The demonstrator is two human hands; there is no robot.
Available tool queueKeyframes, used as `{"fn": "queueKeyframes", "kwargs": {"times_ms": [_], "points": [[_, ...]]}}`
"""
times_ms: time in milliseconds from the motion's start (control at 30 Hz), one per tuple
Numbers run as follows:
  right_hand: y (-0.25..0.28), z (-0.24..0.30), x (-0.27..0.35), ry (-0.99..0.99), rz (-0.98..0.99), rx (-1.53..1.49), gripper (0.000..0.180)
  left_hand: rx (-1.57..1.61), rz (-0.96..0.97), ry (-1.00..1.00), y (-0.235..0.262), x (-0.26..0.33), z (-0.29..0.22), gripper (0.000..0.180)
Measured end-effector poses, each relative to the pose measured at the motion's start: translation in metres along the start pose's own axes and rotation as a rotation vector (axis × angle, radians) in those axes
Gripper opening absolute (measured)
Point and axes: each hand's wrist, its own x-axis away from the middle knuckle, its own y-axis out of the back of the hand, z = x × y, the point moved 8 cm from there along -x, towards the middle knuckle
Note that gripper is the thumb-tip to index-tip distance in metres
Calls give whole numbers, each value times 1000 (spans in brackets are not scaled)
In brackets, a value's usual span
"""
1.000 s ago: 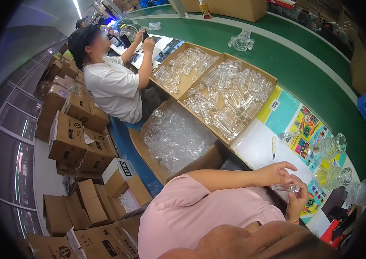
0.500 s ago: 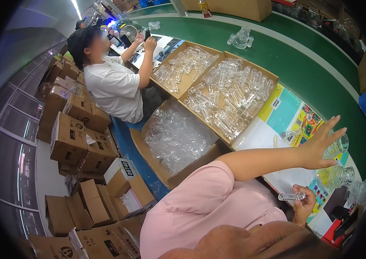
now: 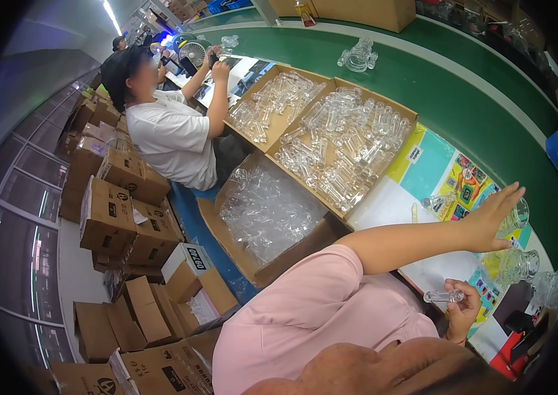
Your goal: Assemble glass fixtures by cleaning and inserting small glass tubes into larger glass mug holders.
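"So, what does the right hand [image 3: 466,312] have?"

"A short glass tube [image 3: 442,297]. The thumb and fingers are closed on it near one end; the other end points left, free of the hand, in front of the body by the edge of the worktop [image 3: 388,207]."

"And the left hand [image 3: 494,222]?"

"It grips nothing. The arm is stretched over the worktop, the fingers extended and apart, just beside a clear glass vessel [image 3: 522,216]. Whether skin meets glass cannot be told."

"Which step would that be?"

"Most likely a reach for the vessel, with the tube held ready. The next move calls for the left fingers to close softly around the glass, which is probably slippery, while the right hand holds the tube well clear."

"How does the tube look?"

"Colourless and shiny, with a slim straight barrel and a seemingly wider end by the fingers. Any fine flaw is too small to tell."

"And farther out?"

"A second vessel [image 3: 515,266] and a third vessel [image 3: 552,288] are nearby. Well away to the left, a shallow cardboard tray [image 3: 390,160] holds many clear glass pieces [image 3: 338,158], and beyond sits a co-worker [image 3: 172,135] in white."
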Motion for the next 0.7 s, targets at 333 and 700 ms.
{"fn": "queueKeyframes", "kwargs": {"times_ms": [333, 700], "points": [[2, 10, 9, 38, -62, -36, 40, -170, 129, 88, -8, 3, 37, 95], [0, 35, 22, 156, -50, -87, 37, -122, -90, -26, 82, 59, -60, 82]]}}
